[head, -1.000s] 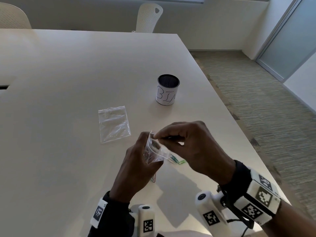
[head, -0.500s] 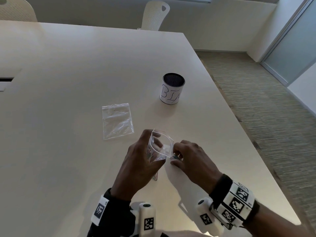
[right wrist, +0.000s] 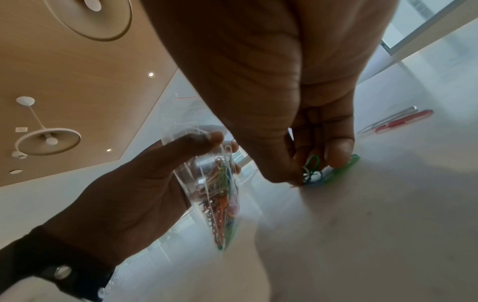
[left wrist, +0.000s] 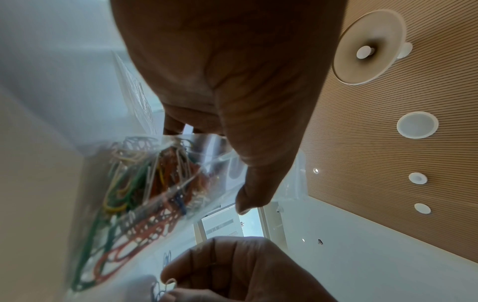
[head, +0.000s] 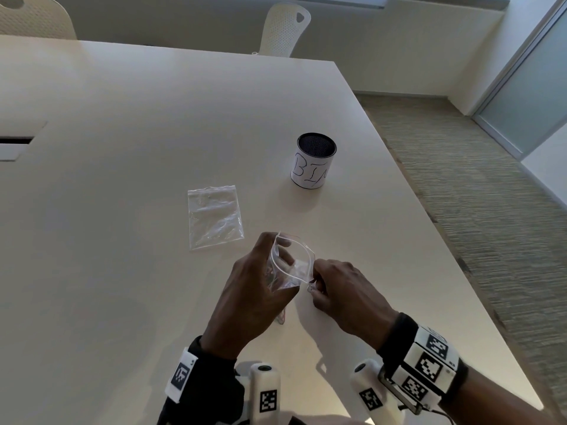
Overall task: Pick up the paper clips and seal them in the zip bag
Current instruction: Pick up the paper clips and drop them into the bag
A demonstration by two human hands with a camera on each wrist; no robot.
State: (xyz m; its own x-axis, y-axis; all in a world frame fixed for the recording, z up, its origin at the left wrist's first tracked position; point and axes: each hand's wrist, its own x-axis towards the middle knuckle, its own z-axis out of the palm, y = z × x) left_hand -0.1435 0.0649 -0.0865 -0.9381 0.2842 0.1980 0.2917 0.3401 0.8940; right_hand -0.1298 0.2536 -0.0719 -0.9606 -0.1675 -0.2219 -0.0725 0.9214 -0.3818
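On the pale worktop [head: 122,271], the left hand [head: 251,302] grips a clear plastic zip bag [head: 291,265], mouth open, holding coloured wire paper clips [right wrist: 220,194]. The right hand [head: 343,296], raised at the bag's mouth a second ago, now pinches loose green and blue clips [right wrist: 314,171] on the worktop just beside it

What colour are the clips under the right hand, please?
Green and blue paper clips, clearest in the right wrist view.
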